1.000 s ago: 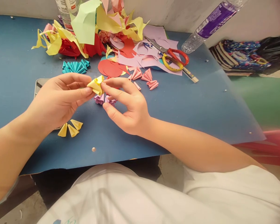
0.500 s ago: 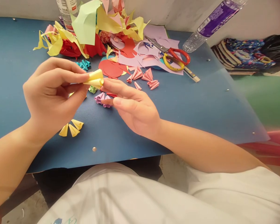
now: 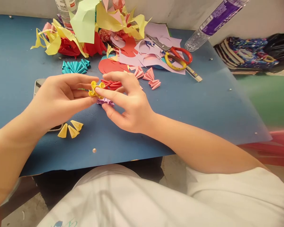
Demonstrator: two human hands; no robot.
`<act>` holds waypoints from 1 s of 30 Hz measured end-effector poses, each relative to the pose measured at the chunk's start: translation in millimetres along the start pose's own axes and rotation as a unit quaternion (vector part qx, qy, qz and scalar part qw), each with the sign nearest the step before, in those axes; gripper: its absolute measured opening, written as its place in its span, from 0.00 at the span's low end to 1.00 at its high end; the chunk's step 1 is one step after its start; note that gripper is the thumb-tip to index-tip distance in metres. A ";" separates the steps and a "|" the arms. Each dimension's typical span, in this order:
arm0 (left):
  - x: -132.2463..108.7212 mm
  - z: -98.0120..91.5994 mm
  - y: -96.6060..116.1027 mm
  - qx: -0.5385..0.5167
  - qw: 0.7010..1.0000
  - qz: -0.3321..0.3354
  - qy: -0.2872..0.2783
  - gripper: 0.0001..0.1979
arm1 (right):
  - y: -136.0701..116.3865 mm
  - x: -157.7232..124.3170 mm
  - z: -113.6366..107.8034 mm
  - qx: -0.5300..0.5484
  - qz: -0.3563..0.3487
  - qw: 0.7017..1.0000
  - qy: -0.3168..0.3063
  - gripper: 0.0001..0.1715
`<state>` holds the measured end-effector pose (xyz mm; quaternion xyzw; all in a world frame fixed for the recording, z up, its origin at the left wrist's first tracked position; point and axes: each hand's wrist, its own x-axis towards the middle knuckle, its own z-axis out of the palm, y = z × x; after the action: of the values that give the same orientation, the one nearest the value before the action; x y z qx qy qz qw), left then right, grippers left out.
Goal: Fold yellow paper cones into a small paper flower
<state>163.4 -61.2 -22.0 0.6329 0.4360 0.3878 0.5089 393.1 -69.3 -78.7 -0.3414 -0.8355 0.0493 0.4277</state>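
Note:
Both hands meet over the middle of the blue table (image 3: 191, 104). My left hand (image 3: 61, 99) and my right hand (image 3: 126, 101) pinch a small curled yellow paper piece (image 3: 94, 89) between their fingertips. Under the fingers lie a few purple paper cones (image 3: 105, 101) and red cones (image 3: 111, 84). Three yellow paper cones (image 3: 69, 130) rest on the table below my left wrist. A phone (image 3: 38, 85) lies partly hidden under my left hand.
Teal cones (image 3: 75, 66), pink cones (image 3: 148, 77) and red paper circles (image 3: 110, 66) lie behind the hands. A heap of paper scraps (image 3: 97, 28), scissors (image 3: 175, 56), a ruler-like strip (image 3: 192, 74) and two plastic bottles (image 3: 213, 23) stand along the back.
My left hand came down from a raised position and the right hand closed in on the yellow paper, which now looks more tightly curled between both hands' fingertips.

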 end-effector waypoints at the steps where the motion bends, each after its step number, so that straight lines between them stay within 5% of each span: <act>1: 0.0 -0.4 2.3 -0.011 1.000 -0.016 -0.012 0.20 | 2.3 -0.5 0.3 -0.013 -0.012 1.000 -0.001 0.21; 9: 0.1 -4.0 5.5 -0.091 0.993 -0.078 0.014 0.12 | 10.9 -3.9 3.9 -0.020 -0.075 0.997 0.026 0.25; 17: 2.8 1.9 -2.8 -0.143 0.981 -0.129 -0.034 0.08 | -5.8 4.4 0.9 0.144 0.010 0.988 0.048 0.08; 23: 5.2 -1.0 -3.8 -0.177 0.968 -0.172 -0.040 0.16 | -1.7 5.5 0.4 0.227 0.046 0.972 0.042 0.15; 30: 5.8 0.5 -4.1 -0.189 0.968 -0.163 -0.027 0.10 | -3.6 3.5 7.2 0.294 0.077 0.951 0.063 0.09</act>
<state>165.0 -55.4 -25.8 0.4560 0.4379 0.3580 0.6871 384.4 -68.3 -79.5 -0.2665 -0.7264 0.3034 0.5561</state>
